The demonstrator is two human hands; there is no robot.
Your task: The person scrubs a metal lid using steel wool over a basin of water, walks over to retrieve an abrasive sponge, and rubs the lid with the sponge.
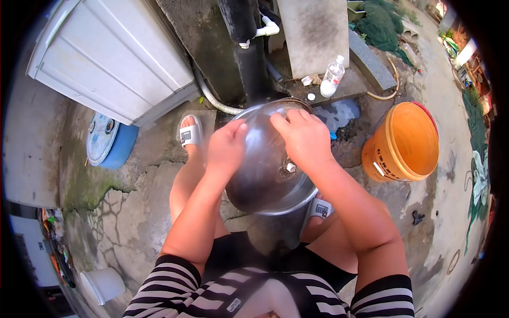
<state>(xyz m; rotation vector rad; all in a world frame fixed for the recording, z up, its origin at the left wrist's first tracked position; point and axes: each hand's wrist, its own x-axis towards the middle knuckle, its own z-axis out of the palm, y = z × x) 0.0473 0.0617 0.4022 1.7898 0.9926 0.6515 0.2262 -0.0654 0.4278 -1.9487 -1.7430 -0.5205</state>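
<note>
Between my feet stands a wide shiny metal basin [300, 204]. A large round glossy piece [249, 183], dark and partly see-through, lies tilted in it; its exact kind I cannot tell. My left hand [227, 149] is closed at the piece's left side, thumb against fingers. Over its upper right part, my right hand [303, 135] is curled; whatever is under its fingers is hidden. A small white bit [290, 167] shows on the piece below my right hand. The area between the hands is blurred.
An orange bucket [374, 153] stands to the right. Beyond the basin are a clear plastic bottle [333, 77], a white cap [310, 97] and a black pipe [249, 63]. A blue drum [114, 146] and a large white container [114, 55] stand left, a white bucket [103, 285] lower left.
</note>
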